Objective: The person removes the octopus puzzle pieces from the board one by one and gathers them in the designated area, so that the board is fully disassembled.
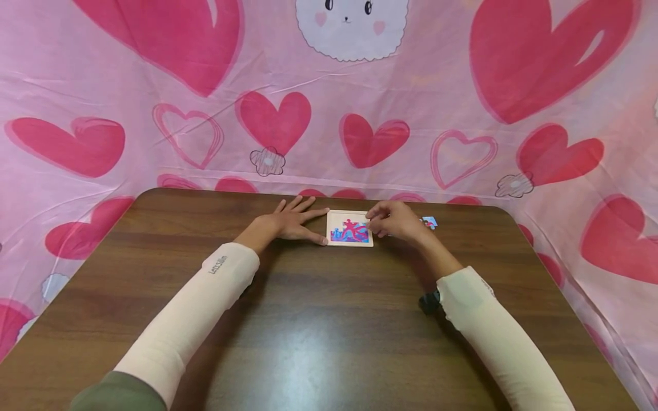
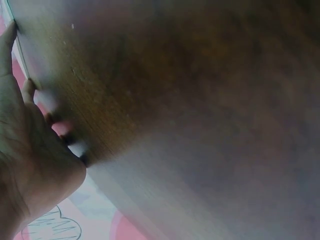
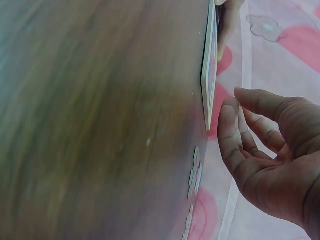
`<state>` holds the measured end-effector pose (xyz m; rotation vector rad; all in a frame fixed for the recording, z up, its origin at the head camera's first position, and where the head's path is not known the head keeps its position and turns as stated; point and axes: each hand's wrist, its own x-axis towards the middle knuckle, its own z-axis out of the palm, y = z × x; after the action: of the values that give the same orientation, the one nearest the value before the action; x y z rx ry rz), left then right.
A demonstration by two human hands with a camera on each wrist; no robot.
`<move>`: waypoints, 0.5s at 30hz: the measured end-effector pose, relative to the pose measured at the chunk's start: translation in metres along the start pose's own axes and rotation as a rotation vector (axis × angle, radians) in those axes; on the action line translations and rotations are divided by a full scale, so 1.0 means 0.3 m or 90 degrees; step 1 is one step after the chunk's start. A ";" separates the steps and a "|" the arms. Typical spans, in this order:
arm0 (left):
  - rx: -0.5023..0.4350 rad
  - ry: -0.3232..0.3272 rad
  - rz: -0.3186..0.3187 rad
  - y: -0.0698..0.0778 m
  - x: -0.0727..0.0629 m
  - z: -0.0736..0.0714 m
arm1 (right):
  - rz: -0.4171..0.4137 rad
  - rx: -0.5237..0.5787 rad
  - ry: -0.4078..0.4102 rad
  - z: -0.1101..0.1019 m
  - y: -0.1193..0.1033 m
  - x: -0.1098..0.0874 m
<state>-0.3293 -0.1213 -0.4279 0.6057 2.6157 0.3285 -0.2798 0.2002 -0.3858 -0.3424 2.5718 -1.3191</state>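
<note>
A small jigsaw puzzle tray (image 1: pixel 336 216) with a pale frame lies near the table's far edge. Joined pieces with a pink-red figure on blue and purple (image 1: pixel 353 231) fill its lower right part. My left hand (image 1: pixel 293 221) rests spread beside it, thumb and index fingertip at the tray's left edge. Over the right edge hovers my right hand (image 1: pixel 394 220), its fingers loosely bent. In the right wrist view the thumb and index fingertips (image 3: pixel 229 103) come close together, with no piece showing between them.
Loose puzzle pieces (image 1: pixel 429 222) lie right of the tray, partly behind my right hand; the right wrist view shows a piece (image 3: pixel 195 172) edge-on. Behind the brown wooden table (image 1: pixel 329 297) hangs a pink cloth (image 1: pixel 319 165) with hearts.
</note>
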 end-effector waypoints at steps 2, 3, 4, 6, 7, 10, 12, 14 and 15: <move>0.001 -0.002 -0.001 0.000 0.002 0.001 | -0.006 0.007 -0.005 0.014 -0.004 0.009; 0.000 -0.003 -0.003 -0.001 0.002 0.001 | -0.010 0.011 -0.008 0.021 -0.006 0.014; -0.001 -0.004 -0.003 -0.001 0.003 0.002 | -0.013 0.015 -0.010 0.029 -0.007 0.019; -0.001 -0.003 -0.004 -0.002 0.005 0.003 | -0.018 0.018 -0.014 0.041 -0.012 0.025; -0.002 -0.002 -0.004 -0.003 0.006 0.004 | -0.021 0.020 -0.017 0.046 -0.014 0.028; 0.000 0.000 -0.004 -0.002 0.008 0.005 | -0.025 0.033 -0.026 0.059 -0.020 0.036; 0.003 0.000 -0.005 -0.002 0.009 0.005 | -0.027 0.039 -0.036 0.065 -0.021 0.041; 0.005 0.000 -0.007 0.000 0.009 0.004 | -0.024 0.038 -0.040 0.068 -0.023 0.047; 0.005 0.000 -0.007 0.001 0.010 0.003 | -0.022 0.035 -0.043 0.069 -0.023 0.051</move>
<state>-0.3310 -0.1196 -0.4298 0.5938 2.6214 0.3143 -0.2873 0.1759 -0.3934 -0.4166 2.4805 -1.3624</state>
